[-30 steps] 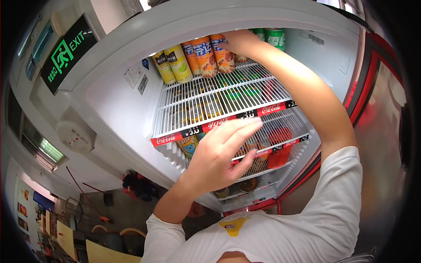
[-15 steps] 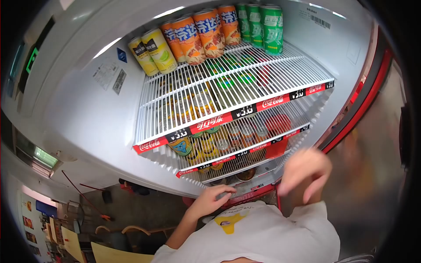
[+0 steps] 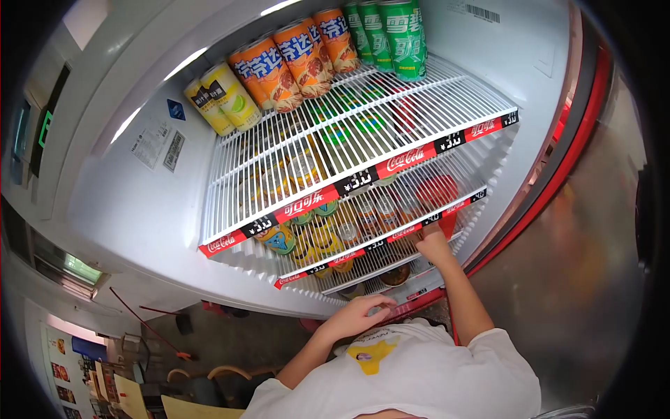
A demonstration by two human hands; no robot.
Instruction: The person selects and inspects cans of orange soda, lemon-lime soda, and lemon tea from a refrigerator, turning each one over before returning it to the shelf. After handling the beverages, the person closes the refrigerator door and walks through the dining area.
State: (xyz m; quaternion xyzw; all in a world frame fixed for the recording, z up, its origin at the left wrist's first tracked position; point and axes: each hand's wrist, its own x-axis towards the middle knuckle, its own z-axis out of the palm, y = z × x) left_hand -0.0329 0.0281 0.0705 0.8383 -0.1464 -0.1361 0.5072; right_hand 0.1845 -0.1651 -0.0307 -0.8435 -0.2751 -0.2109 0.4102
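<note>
My right hand (image 3: 434, 244) reaches into the fridge just under the front edge of the middle shelf (image 3: 377, 243). Its fingers are hidden by the shelf strip and a red item (image 3: 447, 225), so their grip does not show. My left hand (image 3: 357, 315) hangs in front of the lower fridge edge, fingers loosely bent and apart from the thumb, with nothing seen in it. Above stand orange cans (image 3: 303, 59), green cans (image 3: 403, 42) and yellow cans (image 3: 229, 98) on the top wire shelf (image 3: 391, 115). Bottles with yellow contents (image 3: 324, 241) sit lower down.
Red price strips (image 3: 307, 202) run along the shelf fronts. A dark round container (image 3: 396, 276) lies low in the fridge. To the right is the fridge's red-edged frame (image 3: 583, 146). Chairs (image 3: 230, 373) and a broom-like stick (image 3: 146, 318) are behind at lower left.
My right hand has moved from in front of my chest up and forward into the fridge below the middle shelf. My left hand has shifted slightly right. The view has tilted a little.
</note>
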